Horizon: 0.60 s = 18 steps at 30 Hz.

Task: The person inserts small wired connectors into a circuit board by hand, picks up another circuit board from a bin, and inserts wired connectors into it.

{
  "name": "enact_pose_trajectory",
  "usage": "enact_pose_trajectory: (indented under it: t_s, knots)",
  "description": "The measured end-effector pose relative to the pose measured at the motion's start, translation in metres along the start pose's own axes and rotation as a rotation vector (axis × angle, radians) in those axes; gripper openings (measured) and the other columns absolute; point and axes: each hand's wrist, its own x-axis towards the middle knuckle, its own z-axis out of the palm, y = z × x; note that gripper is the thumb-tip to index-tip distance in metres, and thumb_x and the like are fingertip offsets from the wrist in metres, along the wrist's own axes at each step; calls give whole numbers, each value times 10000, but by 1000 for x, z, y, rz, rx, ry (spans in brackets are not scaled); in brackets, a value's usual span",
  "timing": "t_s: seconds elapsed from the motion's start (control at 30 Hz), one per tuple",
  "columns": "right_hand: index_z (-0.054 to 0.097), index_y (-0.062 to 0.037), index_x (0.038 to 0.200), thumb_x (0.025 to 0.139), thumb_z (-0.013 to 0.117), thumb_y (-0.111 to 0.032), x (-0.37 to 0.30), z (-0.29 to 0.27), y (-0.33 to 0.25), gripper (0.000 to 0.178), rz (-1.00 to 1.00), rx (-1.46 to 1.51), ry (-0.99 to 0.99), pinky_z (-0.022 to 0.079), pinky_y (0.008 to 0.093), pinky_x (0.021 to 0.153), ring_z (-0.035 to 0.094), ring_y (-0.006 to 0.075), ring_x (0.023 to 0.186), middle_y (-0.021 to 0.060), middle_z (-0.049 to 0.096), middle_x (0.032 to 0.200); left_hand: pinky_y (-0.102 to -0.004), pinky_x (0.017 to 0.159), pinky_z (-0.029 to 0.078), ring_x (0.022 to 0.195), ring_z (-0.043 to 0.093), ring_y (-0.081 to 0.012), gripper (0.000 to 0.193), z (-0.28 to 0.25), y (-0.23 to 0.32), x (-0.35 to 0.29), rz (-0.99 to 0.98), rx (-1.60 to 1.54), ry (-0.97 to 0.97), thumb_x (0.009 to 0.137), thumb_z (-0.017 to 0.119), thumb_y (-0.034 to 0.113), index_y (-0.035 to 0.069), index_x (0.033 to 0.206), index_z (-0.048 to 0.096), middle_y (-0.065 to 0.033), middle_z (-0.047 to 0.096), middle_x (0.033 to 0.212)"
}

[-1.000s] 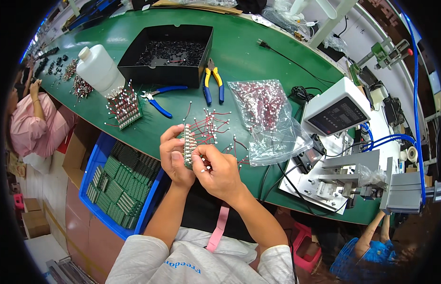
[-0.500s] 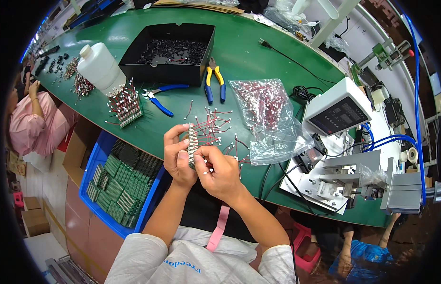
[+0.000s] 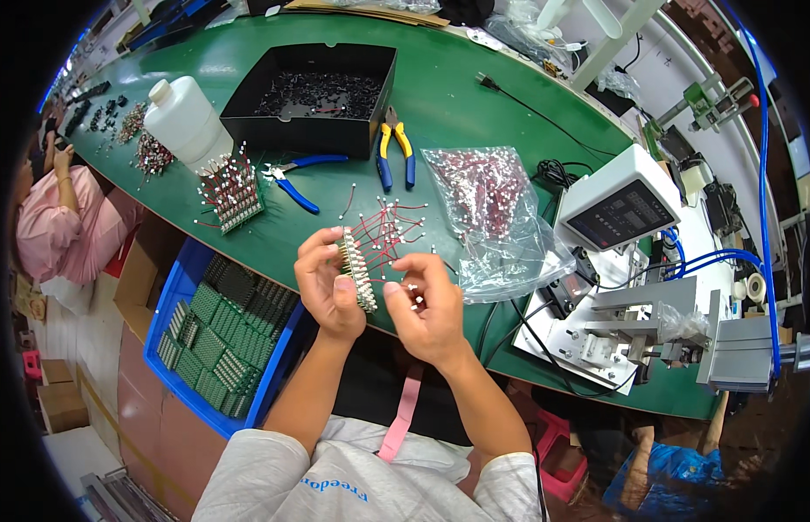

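The person's left hand (image 3: 331, 300) is raised in front of the body, its palm turned inward, gripping a narrow connector-lined circuit board (image 3: 360, 277) between thumb and fingers, above the near edge of the green worktable (image 3: 457, 91). The board stands steeply, its lower end leaning to the right, and red wires with white plugs (image 3: 389, 230) fan out from its far side. The right hand (image 3: 433, 315) is just right of the board's lower end, its fingers curled around a few loose white-tipped leads (image 3: 416, 300); whether its thumb tip also pinches the red wire beside it cannot be told. Both forearms angle inward from the lower edge. Half a second earlier, the right thumb and forefinger were pressed close against the board's lower part; now that hand has drawn off to the right and its fingers have loosened, so more of the row of white connectors shows. The left hand has barely shifted. The clear plastic bag (image 3: 505, 271) and the yellow-and-blue pliers (image 3: 384, 170) lie as they did.
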Motion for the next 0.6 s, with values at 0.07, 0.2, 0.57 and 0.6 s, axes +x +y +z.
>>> enact_pose_trajectory:
  t_s: [0.07, 0.2, 0.57, 0.6]
  knots:
    - [536, -30, 978, 813, 551, 31, -1, -8, 0, 177, 50, 21, 5, 296, 196, 477, 363, 65, 506, -16, 492, 613, -365, 852, 455, 1079, 486, -273, 304, 2, 0, -1, -8, -27, 22, 868, 509, 228, 60, 1111, 437, -185, 459, 1231]
    - [529, -23, 1003, 822, 514, 28, -2, -21, 6, 189, 89, 105, -22, 291, 183, 516, 365, 59, 548, 1, 516, 679, -423, 948, 429, 1103, 498, -300, 353, 0, 0, -2, 1, -15, 40, 866, 517, 237, 58, 1154, 416, -181, 460, 1241]
    - [551, -14, 988, 876, 485, -11, 1, -41, 16, 130, 179, 135, -36, 365, 215, 541, 442, 90, 583, 20, 553, 712, -430, 948, 447, 1116, 498, -314, 362, -1, -1, -2, 3, -75, -48, 846, 525, 219, 57, 1149, 413, -187, 453, 1242]
    - [547, -14, 998, 885, 481, -13, 1, -43, 16, 131, 172, 135, -65, 371, 216, 547, 451, 92, 586, 22, 558, 714, -425, 941, 456, 1112, 505, -317, 369, -1, -2, -2, 8, -79, -50, 838, 540, 211, 54, 1146, 411, -187, 454, 1237]
